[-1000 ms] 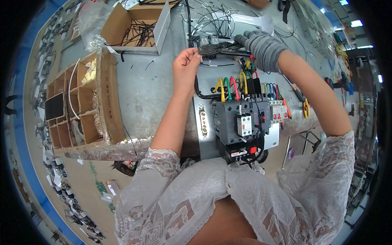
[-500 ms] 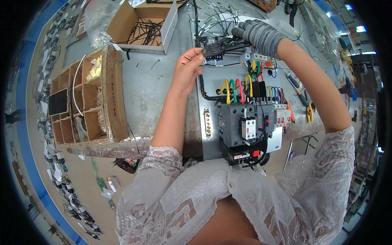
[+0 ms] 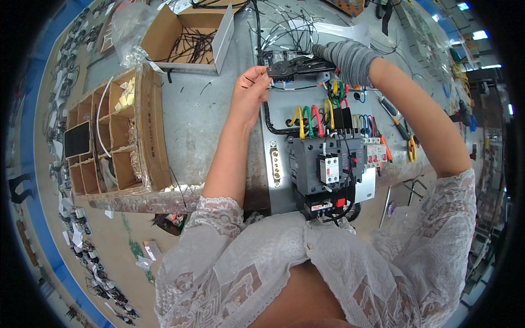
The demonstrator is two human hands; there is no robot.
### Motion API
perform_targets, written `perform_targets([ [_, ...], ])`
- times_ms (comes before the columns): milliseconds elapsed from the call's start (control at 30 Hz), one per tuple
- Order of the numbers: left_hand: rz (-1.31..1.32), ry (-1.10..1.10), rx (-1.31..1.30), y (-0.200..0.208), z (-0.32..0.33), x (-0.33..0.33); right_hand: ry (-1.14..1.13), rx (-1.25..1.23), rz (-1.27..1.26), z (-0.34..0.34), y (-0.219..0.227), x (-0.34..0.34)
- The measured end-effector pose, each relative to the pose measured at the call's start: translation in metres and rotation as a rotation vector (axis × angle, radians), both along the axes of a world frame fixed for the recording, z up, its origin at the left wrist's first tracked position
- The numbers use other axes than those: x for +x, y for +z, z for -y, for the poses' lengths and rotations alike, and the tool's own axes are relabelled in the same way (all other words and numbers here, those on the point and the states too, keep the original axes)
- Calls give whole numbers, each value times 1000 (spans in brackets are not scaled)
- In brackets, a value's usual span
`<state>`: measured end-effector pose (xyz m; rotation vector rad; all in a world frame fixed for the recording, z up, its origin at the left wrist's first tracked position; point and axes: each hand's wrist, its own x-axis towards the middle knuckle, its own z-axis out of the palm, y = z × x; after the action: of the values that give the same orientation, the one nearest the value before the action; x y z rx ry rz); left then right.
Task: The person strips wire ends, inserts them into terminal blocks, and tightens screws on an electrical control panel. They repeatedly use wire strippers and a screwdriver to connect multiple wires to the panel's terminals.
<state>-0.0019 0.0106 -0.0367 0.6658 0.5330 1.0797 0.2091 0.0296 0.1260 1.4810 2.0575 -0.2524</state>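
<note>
My left hand (image 3: 250, 95) is bare and closed in a pinch on a thin short black wire (image 3: 249, 80), whose end pokes out beside the fingers. The wire's other end is hidden at the jaw of dark crimping pliers (image 3: 292, 68). My right hand (image 3: 350, 61), in a grey striped knit glove, is wrapped around the plier handles. Both hands are over the far part of a metal mounting plate (image 3: 280, 116) with black electrical components and loose wires. Nearer to me on that plate stands a large grey circuit breaker (image 3: 311, 159) with yellow, green and red wire loops.
At left stands a divided cardboard box (image 3: 155, 126) of small parts. Behind it, an open carton (image 3: 221, 46) holds black wire pieces. A screwdriver (image 3: 402, 128) and yellow-handled pliers (image 3: 412, 148) lie at right. A brass terminal bar (image 3: 276, 164) is on the plate.
My right hand's fingers have closed further around the plier handles. The pliers now lie more level, their jaw still by my left fingertips. My left hand has barely moved.
</note>
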Motion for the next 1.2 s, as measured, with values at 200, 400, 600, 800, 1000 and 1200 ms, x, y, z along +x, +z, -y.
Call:
perform_targets([
  [200, -35, 115, 28, 2, 5, 7, 104, 288, 100, 31, 8, -11],
  [400, -34, 111, 49, 4, 6, 8, 14, 267, 92, 35, 2, -9],
  [600, -29, 94, 62, 2, 5, 9, 72, 293, 86, 28, -6, 0],
  [800, -27, 84, 65, 3, 5, 8, -14, 213, -105, 27, -15, 8],
  [1000, -11, 81, 60, -2, 3, 6, -74, 136, -78, 27, -14, -1],
  [1200, -22, 74, 70, -4, 1, 8, 39, 192, 11, 23, -8, 3],
])
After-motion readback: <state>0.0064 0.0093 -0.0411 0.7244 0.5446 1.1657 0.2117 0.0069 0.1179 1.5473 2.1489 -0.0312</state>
